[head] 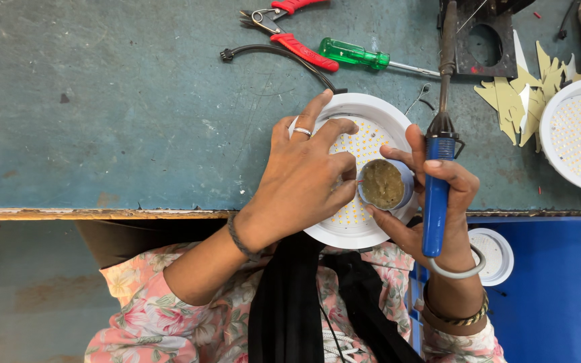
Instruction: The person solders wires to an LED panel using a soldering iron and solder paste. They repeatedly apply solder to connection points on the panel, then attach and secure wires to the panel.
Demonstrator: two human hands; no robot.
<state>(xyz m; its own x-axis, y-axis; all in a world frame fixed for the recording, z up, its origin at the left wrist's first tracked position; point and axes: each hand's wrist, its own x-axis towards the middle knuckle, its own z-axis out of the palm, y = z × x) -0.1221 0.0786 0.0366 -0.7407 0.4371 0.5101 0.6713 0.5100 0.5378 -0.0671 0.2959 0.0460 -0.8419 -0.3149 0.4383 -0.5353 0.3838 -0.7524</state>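
A round white lamp housing (371, 111) with a disc of small yellow light dots lies at the bench's near edge. My left hand (304, 178) rests on it, fingers spread over the disc, a ring on one finger. My right hand (438, 208) holds a blue-handled soldering iron (437, 181), its dark shaft pointing away from me. The same hand also cradles a small round tin (382, 183) of brownish paste, held over the lamp's right side.
Red-handled pliers (290, 30), a green screwdriver (354, 55) and a black cable (270, 52) lie farther back. A second white lamp (573, 131) sits at the right beside yellow paper scraps (516, 97). A blue bin (546, 289) with a small white disc (495, 252) stands below the bench edge.
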